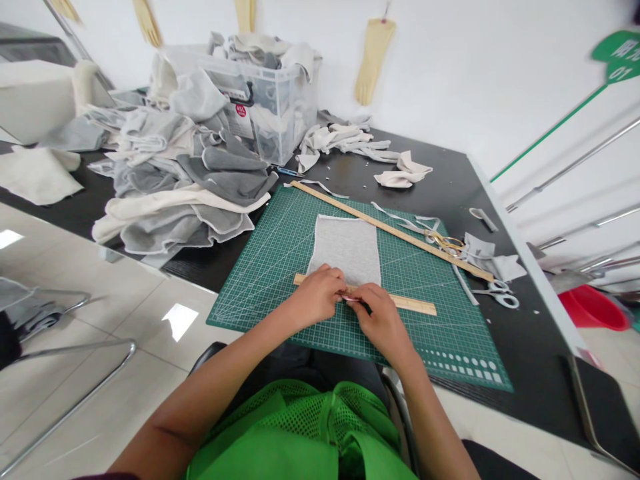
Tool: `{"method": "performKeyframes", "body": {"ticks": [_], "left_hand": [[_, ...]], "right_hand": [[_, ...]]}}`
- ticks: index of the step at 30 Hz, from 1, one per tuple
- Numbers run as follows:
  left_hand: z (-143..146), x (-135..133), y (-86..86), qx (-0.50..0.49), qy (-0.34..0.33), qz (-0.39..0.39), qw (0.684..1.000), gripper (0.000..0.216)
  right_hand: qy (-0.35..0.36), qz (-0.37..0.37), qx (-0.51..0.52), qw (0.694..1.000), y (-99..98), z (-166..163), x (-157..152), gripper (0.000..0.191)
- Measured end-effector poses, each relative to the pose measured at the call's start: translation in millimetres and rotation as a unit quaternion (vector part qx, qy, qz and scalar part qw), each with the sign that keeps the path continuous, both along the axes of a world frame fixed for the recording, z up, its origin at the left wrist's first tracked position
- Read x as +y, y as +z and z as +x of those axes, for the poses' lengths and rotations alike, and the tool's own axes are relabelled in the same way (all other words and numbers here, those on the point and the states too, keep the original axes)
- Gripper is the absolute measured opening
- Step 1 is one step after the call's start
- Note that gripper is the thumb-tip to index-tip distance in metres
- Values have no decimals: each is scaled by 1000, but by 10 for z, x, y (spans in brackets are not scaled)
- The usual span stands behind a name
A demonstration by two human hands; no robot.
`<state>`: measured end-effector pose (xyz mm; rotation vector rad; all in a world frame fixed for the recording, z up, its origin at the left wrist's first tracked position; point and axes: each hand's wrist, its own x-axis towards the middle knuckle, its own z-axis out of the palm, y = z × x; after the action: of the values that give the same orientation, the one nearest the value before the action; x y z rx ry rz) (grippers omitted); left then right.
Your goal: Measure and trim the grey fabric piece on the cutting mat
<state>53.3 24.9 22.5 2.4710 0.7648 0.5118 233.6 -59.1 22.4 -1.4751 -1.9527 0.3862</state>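
Observation:
My left hand (321, 293) and my right hand (376, 315) meet at the near edge of a light grey fabric piece (346, 248), fingers closed in a pinch. Between the fingertips shows a small pinkish-white thing (349, 298), too small to name. A short wooden ruler (414, 305) lies crosswise under the hands, partly hidden by them. All this rests on a green cutting mat (270, 267). Beyond the fabric, a longer wooden ruler (395, 228) runs diagonally across the mat.
Heaped grey and cream fabric (200, 180) covers the table's left, beside a clear plastic bin (285, 100) of cloth. Scissors with pale handles (505, 299), gold-handled scissors (450, 245) and fabric scraps lie right. A phone-like black slab (603, 407) sits at the right corner.

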Motion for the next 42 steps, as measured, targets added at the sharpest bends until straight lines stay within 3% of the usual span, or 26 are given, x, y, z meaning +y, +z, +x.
{"method": "performKeyframes", "body": {"ticks": [5, 9, 18, 29, 37, 42], "left_hand": [[1, 10, -24, -7, 2, 1, 1000, 19], [6, 11, -31, -4, 1, 1, 1000, 20], [5, 4, -3, -5, 0, -17, 1000, 19], [-1, 5, -8, -3, 3, -13, 1000, 15], [-11, 3, -5, -9, 0, -14, 1000, 18], [4, 0, 4, -6, 3, -22, 1000, 17]], "right_hand": [[-29, 14, -124, 992, -20, -6, -8, 18], [-13, 44, -206, 978, -19, -13, -25, 23], [-15, 46, -257, 965, 49, 47, -50, 22], [-7, 12, -282, 959, 190, 196, -103, 21], [23, -13, -175, 984, 120, 227, -60, 17], [17, -6, -172, 985, 41, 147, -30, 16]]}}
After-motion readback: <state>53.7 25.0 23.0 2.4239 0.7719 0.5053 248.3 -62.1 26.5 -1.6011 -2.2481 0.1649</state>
